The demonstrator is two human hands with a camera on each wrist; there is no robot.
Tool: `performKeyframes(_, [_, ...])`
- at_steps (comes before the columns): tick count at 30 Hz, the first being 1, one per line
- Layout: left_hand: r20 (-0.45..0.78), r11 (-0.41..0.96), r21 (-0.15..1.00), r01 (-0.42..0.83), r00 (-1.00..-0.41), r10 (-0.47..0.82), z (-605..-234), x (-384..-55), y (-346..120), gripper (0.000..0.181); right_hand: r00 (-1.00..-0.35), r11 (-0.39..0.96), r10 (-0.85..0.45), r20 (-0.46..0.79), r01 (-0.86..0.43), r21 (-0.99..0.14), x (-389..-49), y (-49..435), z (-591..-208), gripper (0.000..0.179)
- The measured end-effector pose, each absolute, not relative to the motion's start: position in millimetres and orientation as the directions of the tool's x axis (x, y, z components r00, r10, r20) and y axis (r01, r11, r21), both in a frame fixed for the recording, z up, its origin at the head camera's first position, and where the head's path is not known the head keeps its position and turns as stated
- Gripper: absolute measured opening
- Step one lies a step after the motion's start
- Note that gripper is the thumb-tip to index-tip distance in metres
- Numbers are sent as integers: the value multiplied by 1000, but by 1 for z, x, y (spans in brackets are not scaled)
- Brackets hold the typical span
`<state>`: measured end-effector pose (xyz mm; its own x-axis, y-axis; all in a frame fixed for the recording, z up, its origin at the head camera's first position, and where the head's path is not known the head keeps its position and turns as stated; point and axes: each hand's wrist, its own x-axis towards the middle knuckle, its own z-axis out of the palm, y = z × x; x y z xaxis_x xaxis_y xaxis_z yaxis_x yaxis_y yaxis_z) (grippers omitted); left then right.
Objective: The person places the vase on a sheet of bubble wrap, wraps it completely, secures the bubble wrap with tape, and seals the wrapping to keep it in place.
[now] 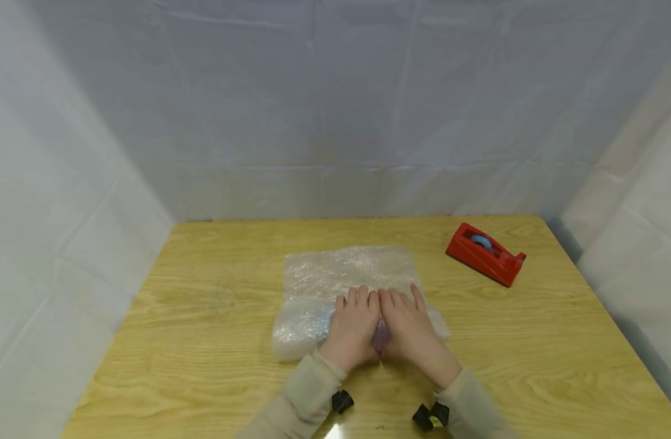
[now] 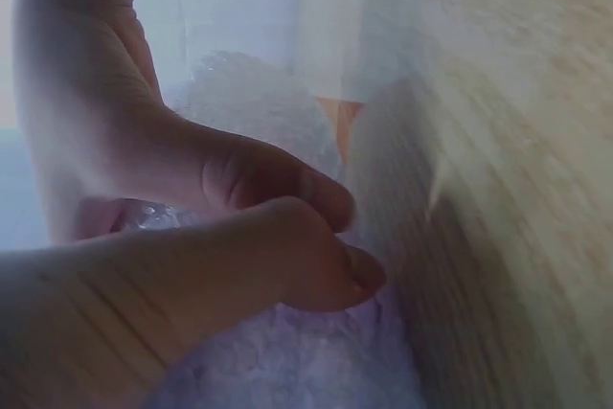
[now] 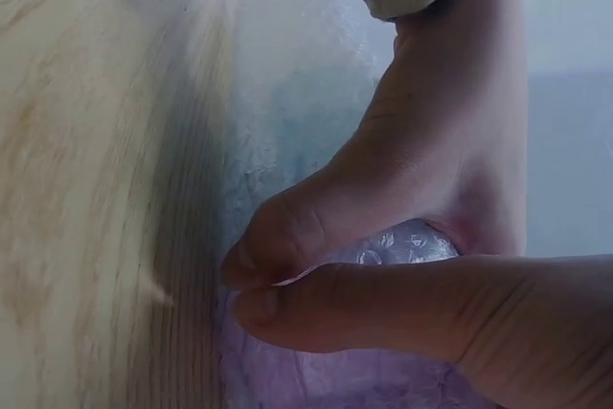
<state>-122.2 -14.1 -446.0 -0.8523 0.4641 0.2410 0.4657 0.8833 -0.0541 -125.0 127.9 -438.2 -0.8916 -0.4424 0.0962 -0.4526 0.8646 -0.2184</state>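
A sheet of clear bubble wrap (image 1: 348, 265) lies on the wooden table, its near part rolled into a thick bundle (image 1: 297, 335). Something bluish shows through the left part of the roll, and a purplish tint shows between the hands; what is inside cannot be made out. My left hand (image 1: 354, 332) and right hand (image 1: 412, 335) grip the roll side by side, fingers over its top. Both wrist views show the thumbs curled along the roll's near side, close to the tabletop, their tips almost meeting. Purple-tinted bubble wrap (image 3: 354, 380) appears beneath the thumbs in the right wrist view.
A red tape dispenser (image 1: 486, 256) with a blue-cored roll stands at the table's back right. White sheeting (image 1: 335, 122) hangs behind the wooden table (image 1: 203, 305) and along both sides. Black devices (image 1: 431, 417) sit at the wrists.
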Motion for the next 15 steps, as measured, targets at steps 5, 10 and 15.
performKeyframes(5, [172, 894, -10, 448, -880, 443, -443, -126, -16, 95, -892, 876, -423, 161, -448, -179, -116, 128, -439, 98])
performKeyframes(10, [114, 896, 17, 443, -891, 439, -439, -132, -18, 95, -886, 876, -417, 205, -451, -168, -105, 123, -446, 95])
performKeyframes(15, [75, 892, 41, 451, -891, 447, -435, -136, -17, 97, -883, 888, -397, 250, -438, -137, -104, 119, -455, 93])
